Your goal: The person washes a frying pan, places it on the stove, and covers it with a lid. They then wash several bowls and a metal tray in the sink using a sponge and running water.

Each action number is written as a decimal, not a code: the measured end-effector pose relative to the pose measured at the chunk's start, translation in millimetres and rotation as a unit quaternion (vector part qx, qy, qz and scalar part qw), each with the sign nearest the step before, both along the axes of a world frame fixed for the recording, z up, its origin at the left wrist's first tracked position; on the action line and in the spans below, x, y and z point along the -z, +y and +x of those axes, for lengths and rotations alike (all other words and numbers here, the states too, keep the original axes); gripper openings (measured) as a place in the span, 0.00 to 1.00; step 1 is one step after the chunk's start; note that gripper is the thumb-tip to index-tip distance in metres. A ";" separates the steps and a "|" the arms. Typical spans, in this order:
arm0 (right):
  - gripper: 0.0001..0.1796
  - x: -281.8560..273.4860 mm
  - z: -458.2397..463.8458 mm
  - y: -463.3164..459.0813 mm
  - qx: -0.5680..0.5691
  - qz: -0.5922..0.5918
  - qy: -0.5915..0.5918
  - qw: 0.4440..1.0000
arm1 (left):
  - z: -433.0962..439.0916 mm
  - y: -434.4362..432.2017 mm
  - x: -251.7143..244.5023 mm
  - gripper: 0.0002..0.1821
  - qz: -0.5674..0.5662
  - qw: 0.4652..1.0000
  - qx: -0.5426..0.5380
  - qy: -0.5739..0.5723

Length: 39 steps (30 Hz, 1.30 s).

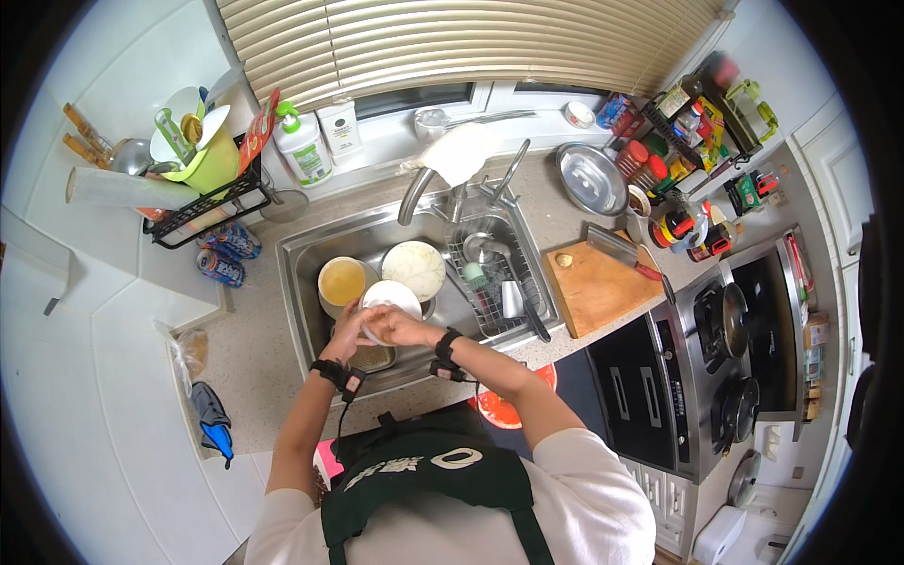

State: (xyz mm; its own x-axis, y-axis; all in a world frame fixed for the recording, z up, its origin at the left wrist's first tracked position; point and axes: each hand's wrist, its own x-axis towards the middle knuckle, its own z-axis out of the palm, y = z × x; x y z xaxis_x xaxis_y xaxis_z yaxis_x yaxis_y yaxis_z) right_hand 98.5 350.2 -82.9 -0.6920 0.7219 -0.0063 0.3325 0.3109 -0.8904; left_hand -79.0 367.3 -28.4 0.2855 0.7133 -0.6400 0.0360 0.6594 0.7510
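Over the front of the stainless steel sink [296, 311], a white bowl [393, 294] is held between both of my hands. My left hand [345, 333] grips its left side. My right hand [397, 327] lies across its near side, fingers bent over the rim and partly covering the bowl. To the left in the basin is a bowl of yellowish liquid [342, 280], set on another dish. Behind the held bowl lies a patterned plate [414, 270]. A metal tray [373, 359] shows partly beneath my hands.
A curved faucet [415, 198] reaches over the sink. On the right, a wire basket [487, 321] holds utensils. Beyond it, a cleaver [613, 247] rests on a wooden cutting board [600, 293]. Drink cans [222, 268] and a black rack [212, 212] stand left. A gas stove [706, 367] is far right.
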 end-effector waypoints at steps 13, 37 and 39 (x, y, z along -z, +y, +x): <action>0.30 -37.8 34.7 15.7 0.353 0.143 -0.040 0.924 | 7.2 24.7 -11.1 0.37 0.139 0.966 0.104 0.191; 0.26 5.1 3.3 19.0 0.588 -0.440 0.213 0.645 | 43.5 24.8 -27.0 0.38 0.424 0.900 -0.050 0.093; 0.26 18.3 -5.7 9.3 0.486 -0.508 0.317 0.636 | 49.0 6.9 -28.2 0.43 0.480 0.867 -0.059 0.123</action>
State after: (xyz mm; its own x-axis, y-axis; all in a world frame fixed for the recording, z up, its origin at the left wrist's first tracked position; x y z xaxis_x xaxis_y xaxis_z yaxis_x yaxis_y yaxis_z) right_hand 92.8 359.5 -101.2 -0.0182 0.6568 -0.7538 -0.5989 -0.6109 -0.5178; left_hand -30.0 374.2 -0.1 0.1135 0.9656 0.2341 0.2468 -0.2556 0.9347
